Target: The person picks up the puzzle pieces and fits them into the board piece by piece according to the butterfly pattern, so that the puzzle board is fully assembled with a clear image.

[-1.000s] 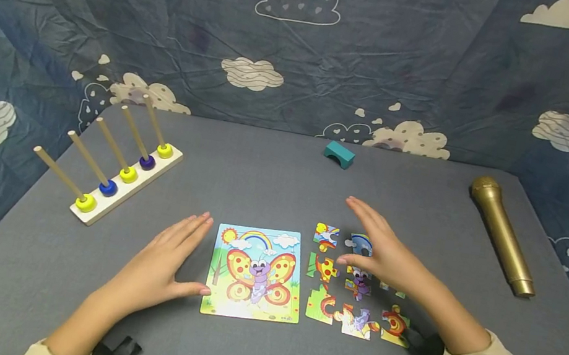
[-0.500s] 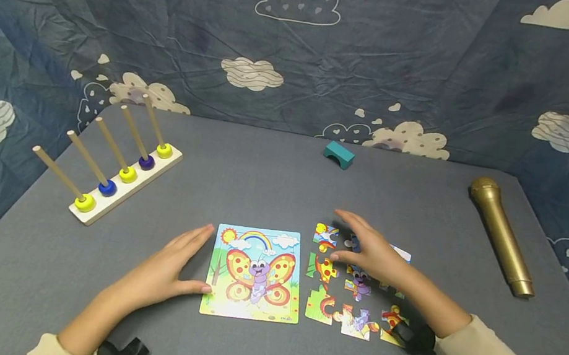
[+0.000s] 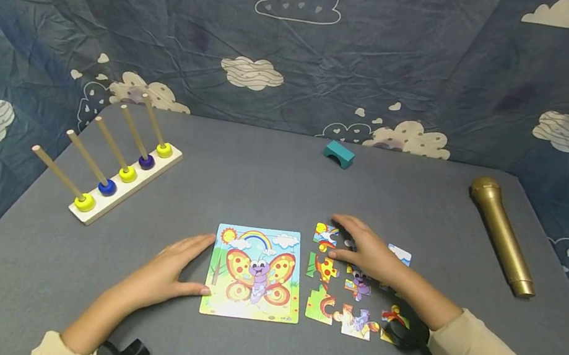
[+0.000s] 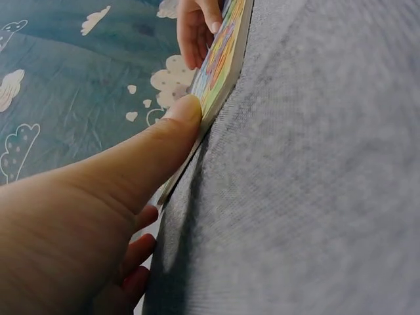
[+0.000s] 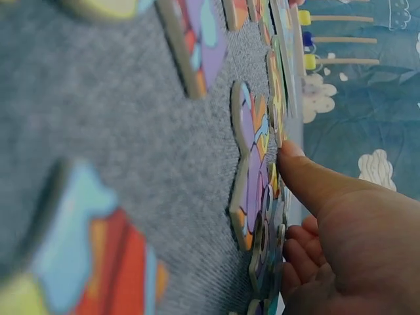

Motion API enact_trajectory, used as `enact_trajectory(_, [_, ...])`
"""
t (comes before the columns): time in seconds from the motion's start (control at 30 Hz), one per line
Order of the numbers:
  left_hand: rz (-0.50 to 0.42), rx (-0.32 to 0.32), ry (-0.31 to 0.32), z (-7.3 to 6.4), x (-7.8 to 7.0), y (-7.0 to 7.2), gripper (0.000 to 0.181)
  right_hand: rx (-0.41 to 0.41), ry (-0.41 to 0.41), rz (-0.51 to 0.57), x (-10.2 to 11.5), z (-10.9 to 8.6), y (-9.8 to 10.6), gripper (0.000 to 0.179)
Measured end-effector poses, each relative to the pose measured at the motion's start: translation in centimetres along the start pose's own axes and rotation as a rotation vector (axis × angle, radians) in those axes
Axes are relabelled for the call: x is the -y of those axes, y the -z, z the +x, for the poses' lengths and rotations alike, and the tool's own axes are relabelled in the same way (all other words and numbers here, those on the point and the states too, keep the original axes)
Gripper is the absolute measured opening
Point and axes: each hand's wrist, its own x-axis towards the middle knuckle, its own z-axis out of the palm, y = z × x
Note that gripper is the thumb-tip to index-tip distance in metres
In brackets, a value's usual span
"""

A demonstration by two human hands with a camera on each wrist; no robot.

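Note:
A butterfly puzzle board [image 3: 257, 273] lies flat on the grey table. My left hand [image 3: 161, 273] rests along its left side, thumb tip at the board's edge and fingers extended by the upper left corner. To the right of the board, several loose puzzle pieces [image 3: 320, 304] lie in rough rows. Over the upper rows is my right hand [image 3: 374, 254], its thumb and fingers spread apart near the piece with a sun [image 3: 326, 233]. In the right wrist view, the thumb comes down beside a purple piece [image 5: 251, 170]. The hand hides part of the upper pieces.
At the left stands a peg stacker [image 3: 128, 179] with yellow and blue rings on tall pegs. A teal arch block [image 3: 339, 154] lies near the back edge. A gold microphone [image 3: 503, 236] lies at the far right, before the cloud-print cloth [image 3: 306, 49].
My right hand has moved left and lower over the puzzle pieces, uncovering a cloud piece behind it. My left hand has shifted slightly closer to the board's left edge.

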Motion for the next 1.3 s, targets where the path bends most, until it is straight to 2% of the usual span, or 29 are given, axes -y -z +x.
enact_trajectory(0.27, [0.014, 0.007, -0.024, 0.0, 0.3, -0.2, 0.082, -0.005, 0.025, -0.014, 0.0, 0.2, 0.0, 0.066])
enact_trajectory(0.93, [0.005, 0.008, -0.025, -0.1, 0.4, -0.3, 0.08, -0.022, 0.029, -0.07, 0.6, 0.2, 0.0, 0.048])
enact_trajectory(1.13, [0.006, 0.004, -0.025, 0.0, 0.4, -0.3, 0.08, -0.074, 0.032, -0.036, 2.1, -0.1, 0.9, 0.046])
enact_trajectory(1.3, [0.008, -0.002, -0.027, 0.0, 0.4, -0.3, 0.08, -0.123, 0.101, 0.016, 5.4, -0.5, 1.8, 0.046])
